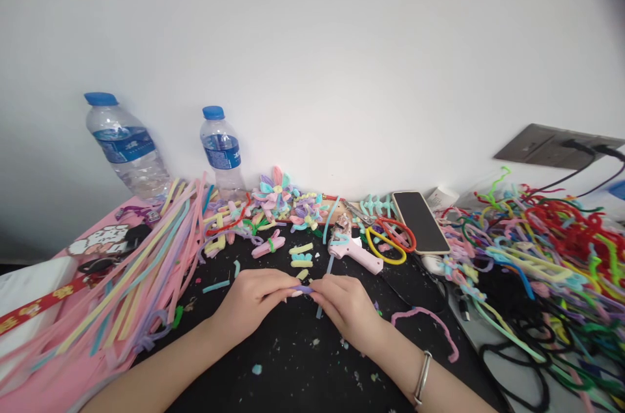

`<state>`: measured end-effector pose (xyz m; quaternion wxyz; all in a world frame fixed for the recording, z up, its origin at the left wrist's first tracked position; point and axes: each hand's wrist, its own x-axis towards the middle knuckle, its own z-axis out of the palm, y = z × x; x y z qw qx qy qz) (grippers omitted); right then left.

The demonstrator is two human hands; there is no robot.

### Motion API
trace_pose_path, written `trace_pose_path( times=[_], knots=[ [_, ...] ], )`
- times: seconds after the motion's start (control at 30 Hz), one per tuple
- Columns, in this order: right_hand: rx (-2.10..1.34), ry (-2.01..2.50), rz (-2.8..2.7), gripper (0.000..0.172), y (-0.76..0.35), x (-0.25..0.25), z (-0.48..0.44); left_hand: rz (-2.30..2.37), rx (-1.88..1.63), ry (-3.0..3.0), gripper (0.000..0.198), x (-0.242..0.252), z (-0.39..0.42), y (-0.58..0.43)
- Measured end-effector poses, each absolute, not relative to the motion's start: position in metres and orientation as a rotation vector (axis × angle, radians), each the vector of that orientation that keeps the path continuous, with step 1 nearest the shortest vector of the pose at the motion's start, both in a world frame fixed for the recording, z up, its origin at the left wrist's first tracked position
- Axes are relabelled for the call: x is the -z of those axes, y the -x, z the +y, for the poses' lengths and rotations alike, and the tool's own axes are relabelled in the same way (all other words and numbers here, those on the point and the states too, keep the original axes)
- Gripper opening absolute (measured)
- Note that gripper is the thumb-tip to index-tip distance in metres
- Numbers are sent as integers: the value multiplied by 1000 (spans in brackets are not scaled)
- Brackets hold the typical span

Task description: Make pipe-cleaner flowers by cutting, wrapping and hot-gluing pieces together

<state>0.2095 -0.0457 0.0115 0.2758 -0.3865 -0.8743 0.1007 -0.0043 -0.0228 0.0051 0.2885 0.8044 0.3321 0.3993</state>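
Observation:
A short purple pipe cleaner (pixel 303 289) stretches between my two hands, low over the black table mat (pixel 273 361). My left hand (pixel 258 296) pinches its left end, and the fingertips of my right hand (pixel 344 305) close on the other end. Just beyond them lie short yellow pipe cleaner pieces (pixel 301 249) with some blue ones. To the right rests a pink glue gun (pixel 359 255), with a glue stick (pixel 319 311) seen partly behind my right hand. A pink bundle (pixel 268 243) tied in green sits past my left hand.
Long pastel pipe cleaners (pixel 141 270) fill the left side. Two water bottles (pixel 222 152) stand by the wall. Scissors (pixel 390 240), a phone (pixel 421 221) and a fuzzy flower (pixel 277 190) lie at the back. Tangled pipe cleaners (pixel 551 250) cover the right, beside black cables.

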Motion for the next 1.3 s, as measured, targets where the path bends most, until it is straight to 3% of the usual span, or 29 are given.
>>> trace_pose_path(
  times=[0.53,1.3],
  knots=[
    [-208,1247,-2016,18,-217,-13,-39,1240,-660,-2269,10,-5,-20,2],
    [-309,1268,-2030,25,-216,-6,-37,1115,-665,-2169,16,4,-9,3]
  ],
)
